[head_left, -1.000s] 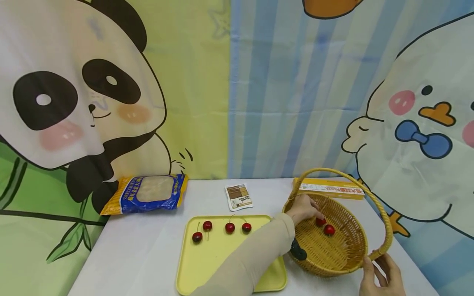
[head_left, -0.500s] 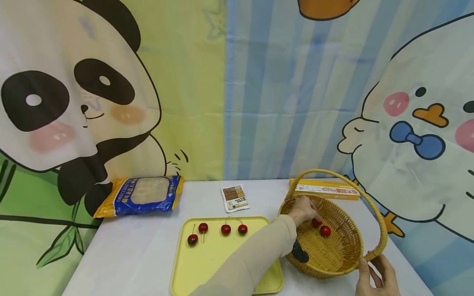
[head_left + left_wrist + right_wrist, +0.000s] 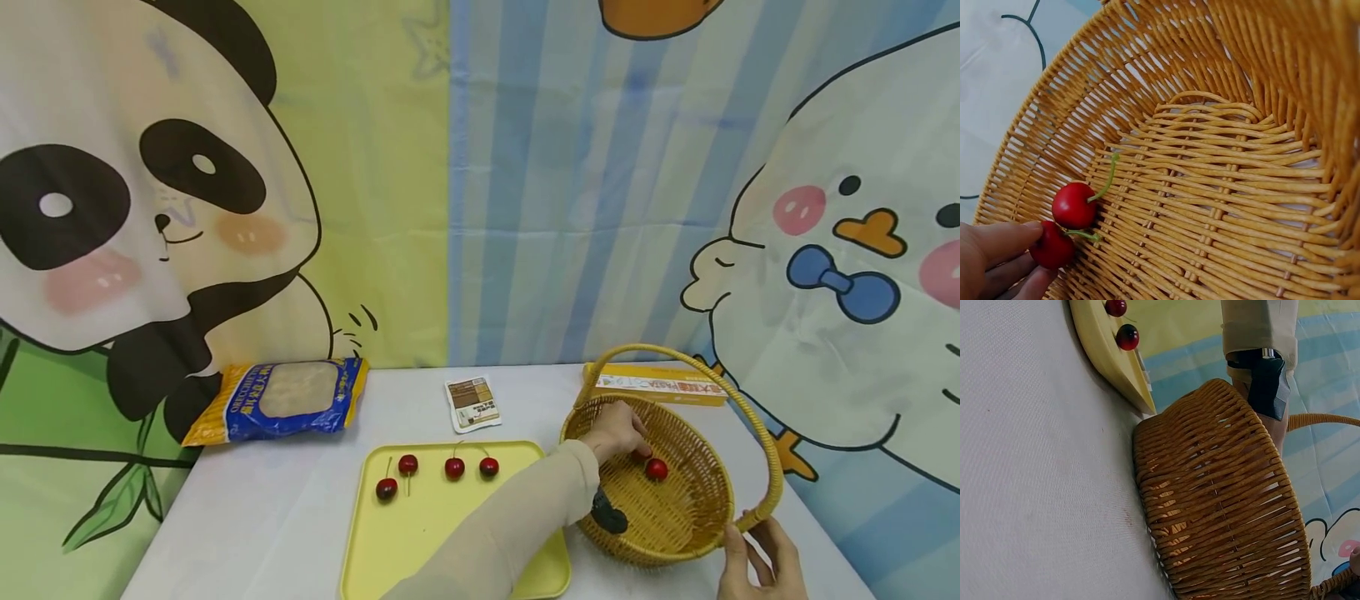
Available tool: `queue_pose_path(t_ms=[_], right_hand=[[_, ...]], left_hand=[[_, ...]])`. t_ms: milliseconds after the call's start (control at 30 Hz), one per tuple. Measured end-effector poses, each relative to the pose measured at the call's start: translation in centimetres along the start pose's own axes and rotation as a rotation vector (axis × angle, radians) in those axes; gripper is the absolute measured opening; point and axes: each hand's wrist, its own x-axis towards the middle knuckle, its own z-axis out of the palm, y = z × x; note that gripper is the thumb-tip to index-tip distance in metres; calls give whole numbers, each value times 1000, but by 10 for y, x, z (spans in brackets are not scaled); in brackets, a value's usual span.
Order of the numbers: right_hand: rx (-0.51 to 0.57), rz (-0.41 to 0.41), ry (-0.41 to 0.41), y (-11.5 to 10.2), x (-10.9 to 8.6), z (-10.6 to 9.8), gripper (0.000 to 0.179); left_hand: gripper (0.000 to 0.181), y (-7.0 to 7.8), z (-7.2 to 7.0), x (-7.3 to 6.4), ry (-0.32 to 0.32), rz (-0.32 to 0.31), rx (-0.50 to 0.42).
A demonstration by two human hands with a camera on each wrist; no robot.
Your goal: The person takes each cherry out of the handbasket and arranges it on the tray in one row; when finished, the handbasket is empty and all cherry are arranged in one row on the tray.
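My left hand reaches into a round wicker basket that tilts on the table. In the left wrist view its fingers pinch a red cherry with a short green stem. Touching that fruit is a second cherry on the woven bottom, seen also in the head view. At the basket's near right, my right hand grips the rim by the foot of the arched handle, thumb in front. Only a bit of this hand shows in the right wrist view, past the basket's outer wall.
Left of the basket lies a yellow tray with several stemmed cherries, my left sleeve crossing over it. Behind stand a small printed packet, a blue and orange pasta bag and a yellow pasta box.
The head view has shifted slightly, so everything sits a little further left. My left fingers now cover more of the cherry they pinch. My right hand keeps its grip on the basket.
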Motion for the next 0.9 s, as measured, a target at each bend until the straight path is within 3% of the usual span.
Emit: queue_pose_path(t_ms=[267, 567, 900], right_hand=[[-9, -27, -6, -2, -4, -1, 50], [-12, -38, 20, 2, -7, -4, 50], [-57, -30, -26, -1, 0, -7, 51]], left_hand=[[16, 4, -9, -6, -3, 34, 4], [15, 7, -19, -11, -14, 17, -101], [14, 16, -48, -23, -16, 98, -121]])
